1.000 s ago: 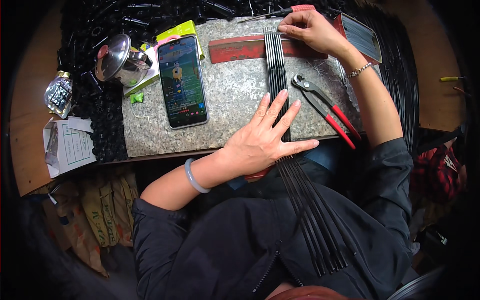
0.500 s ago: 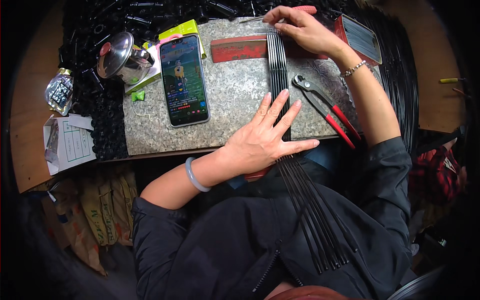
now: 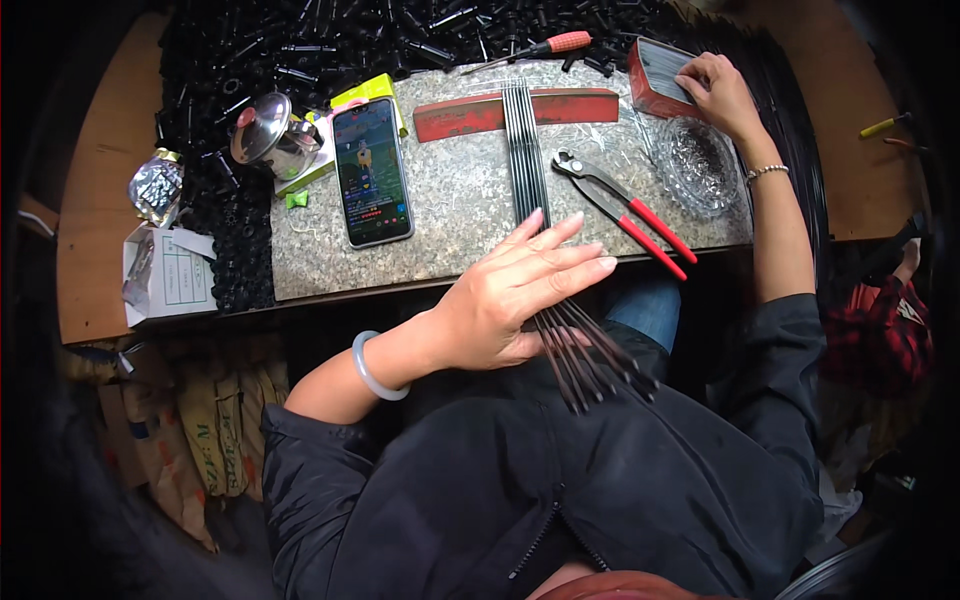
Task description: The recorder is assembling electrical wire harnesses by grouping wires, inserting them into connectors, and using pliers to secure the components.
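We press our flat, open left hand (image 3: 520, 290) on the black rods (image 3: 530, 190) — our right hand (image 3: 722, 95) grips the red box (image 3: 655, 75).

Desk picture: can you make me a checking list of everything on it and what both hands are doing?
Surface: speckled stone slab on a wooden desk.
Job's things: black rods lying flat, butted against a red bar; red tin.
Clutter: phone, pliers, screwdriver, glass dish, metal lid, black tube pieces.
Hands: left hand pressed flat on the rods; right hand touching the tin.
Cables: nothing seen.
Surroundings: sacks under the desk.
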`<state>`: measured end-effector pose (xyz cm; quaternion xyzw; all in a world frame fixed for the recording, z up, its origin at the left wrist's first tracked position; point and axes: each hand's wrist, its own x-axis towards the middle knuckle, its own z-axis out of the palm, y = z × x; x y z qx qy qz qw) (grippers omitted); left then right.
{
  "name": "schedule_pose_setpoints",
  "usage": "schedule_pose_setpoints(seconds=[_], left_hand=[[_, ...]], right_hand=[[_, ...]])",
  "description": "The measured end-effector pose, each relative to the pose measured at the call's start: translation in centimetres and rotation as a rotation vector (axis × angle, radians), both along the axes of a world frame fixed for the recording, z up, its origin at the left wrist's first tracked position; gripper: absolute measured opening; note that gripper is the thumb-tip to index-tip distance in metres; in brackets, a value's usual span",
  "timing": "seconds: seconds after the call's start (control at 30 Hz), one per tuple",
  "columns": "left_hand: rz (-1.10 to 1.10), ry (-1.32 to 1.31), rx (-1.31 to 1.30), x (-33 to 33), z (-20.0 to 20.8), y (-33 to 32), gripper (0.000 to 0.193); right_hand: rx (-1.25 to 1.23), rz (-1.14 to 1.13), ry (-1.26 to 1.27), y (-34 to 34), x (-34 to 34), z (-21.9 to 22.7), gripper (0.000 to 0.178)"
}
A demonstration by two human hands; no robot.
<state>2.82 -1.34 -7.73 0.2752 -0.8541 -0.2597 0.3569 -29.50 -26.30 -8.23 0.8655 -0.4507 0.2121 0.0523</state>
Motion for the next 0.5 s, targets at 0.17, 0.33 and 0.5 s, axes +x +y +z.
schedule_pose_setpoints(seconds=[0.17, 0.33, 0.5], left_hand=[[-0.058, 0.169, 0.124, -0.5, 4.9, 0.7, 0.044], [-0.056, 0.196, 0.182, -0.8, 7.5, 1.0, 0.035], [0.022, 0.234, 0.021, -2.1, 7.8, 1.9, 0.041]], right_hand=[[-0.100, -0.084, -0.103, 0.9, 0.7, 1.2, 0.014], [-0.024, 0.042, -0.612, 7.1, 4.1, 5.8, 0.016], [0.146, 0.467, -0.796, 20.3, 6.7, 9.9, 0.008]])
